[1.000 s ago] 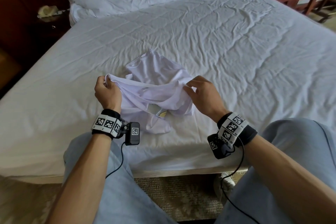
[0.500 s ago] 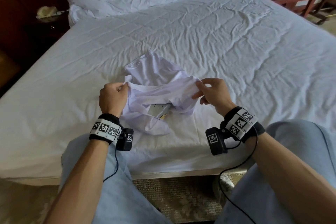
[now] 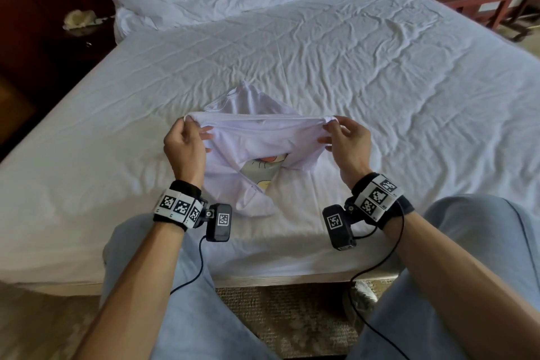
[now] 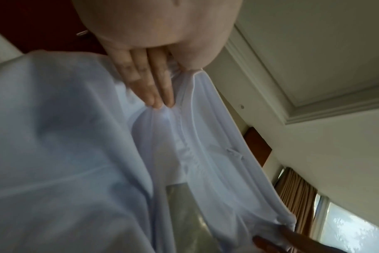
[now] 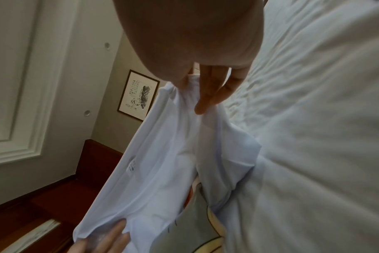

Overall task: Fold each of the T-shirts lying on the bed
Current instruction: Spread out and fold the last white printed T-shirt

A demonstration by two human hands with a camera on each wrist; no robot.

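White, creased sheets cover the bed (image 3: 380, 73), which carries the one T-shirt (image 3: 257, 137) in view near its front edge, between the person's knees. Most of the white shirt sags in a heap on the sheet, a cartoon print (image 3: 263, 168) peeking through a gap; one edge is lifted and stretched taut, probably to find the garment's shape before laying it flat. Left hand (image 3: 184, 146) and right hand (image 3: 347, 140) are raised level and well apart, palms turned inward. Each grip is a closed pinch on an end of that taut edge, the other fingers (image 4: 160, 89) lying straight along the cloth.
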